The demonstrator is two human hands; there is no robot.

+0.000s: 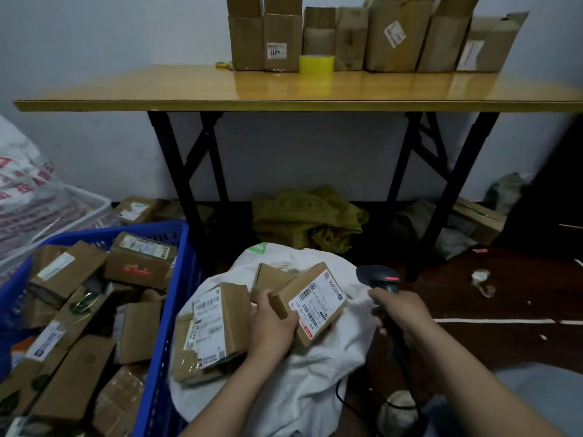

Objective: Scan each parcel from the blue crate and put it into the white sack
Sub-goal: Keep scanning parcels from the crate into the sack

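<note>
My left hand grips a small cardboard parcel by its near end, label side up, above the open white sack. My right hand holds a black barcode scanner just right of the parcel, its head turned toward the label. Several other parcels, among them one with a long label, lie in the sack's mouth. The blue crate at the lower left holds several more cardboard parcels.
A yellow-topped folding table stands ahead with a row of open cardboard boxes and a yellow tape roll. An olive cloth heap lies under it. A printed white sack in a white crate sits far left.
</note>
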